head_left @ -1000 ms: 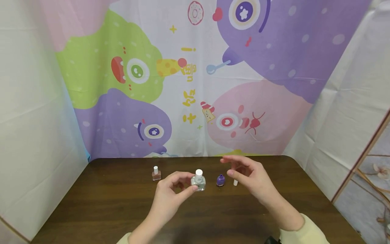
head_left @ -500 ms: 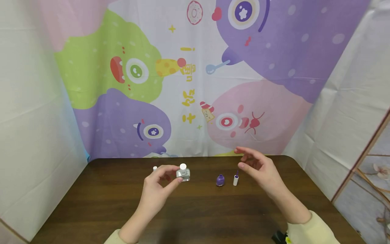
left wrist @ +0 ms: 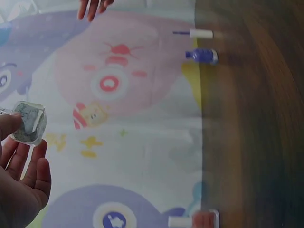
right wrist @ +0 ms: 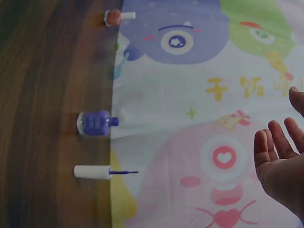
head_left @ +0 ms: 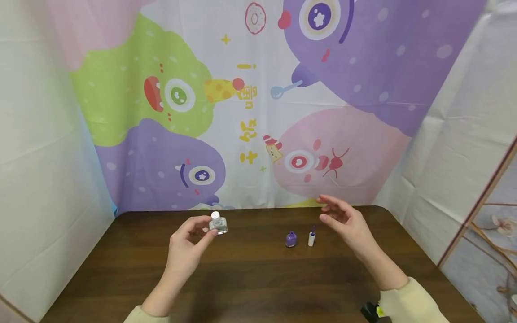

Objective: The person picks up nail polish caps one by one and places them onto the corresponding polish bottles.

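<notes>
My left hand pinches a bottle of clear, silvery nail polish between thumb and fingers, held up over the left part of the table. Its white cap is on, and the bottle tilts slightly. My right hand is raised at the right with fingers loosely bent and nothing in them. Nearest to it, a white nail polish cap stands on the table, its purple brush pointing up. Just left of that stands an uncapped purple nail polish bottle.
A pinkish-brown nail polish bottle with a white cap stands on the dark wooden table; the left hand hides it in the head view. A cartoon-printed cloth hangs behind the table, with pale cloth walls at both sides.
My left hand has carried the clear polish bottle leftward, covering the pinkish-brown one in the head view. My right hand has shifted right and slightly up, uncovering the brush cap.
</notes>
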The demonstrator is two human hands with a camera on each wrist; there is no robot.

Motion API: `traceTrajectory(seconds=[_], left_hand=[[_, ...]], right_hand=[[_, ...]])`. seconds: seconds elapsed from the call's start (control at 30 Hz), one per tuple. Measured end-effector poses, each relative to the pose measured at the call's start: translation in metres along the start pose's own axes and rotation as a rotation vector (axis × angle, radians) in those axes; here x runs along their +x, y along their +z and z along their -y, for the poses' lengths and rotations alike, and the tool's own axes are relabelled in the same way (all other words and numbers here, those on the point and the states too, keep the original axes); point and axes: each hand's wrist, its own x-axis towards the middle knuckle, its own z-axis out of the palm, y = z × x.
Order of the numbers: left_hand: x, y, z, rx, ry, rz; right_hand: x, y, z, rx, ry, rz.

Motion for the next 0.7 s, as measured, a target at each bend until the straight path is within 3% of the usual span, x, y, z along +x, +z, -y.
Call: traceTrajectory(seconds=[0.23,0.5,0.7], left_hand=[[0.002,-0.012,0.015,0.048,-0.057,-0.033],[0.004,-0.021,0.072,0.123,-0.175,-0.084],[0.006,-0.027,0.089,0.194,-0.215,-0.112]], right_hand=[[-0.001,-0.006,-0.017,-0.031,0.049,-0.018],[-0.002,-0.010,-0.045,-0.040,0.103,-0.042],[-0.001,-0.011,-0.067,-0.090,0.159,-0.048]])
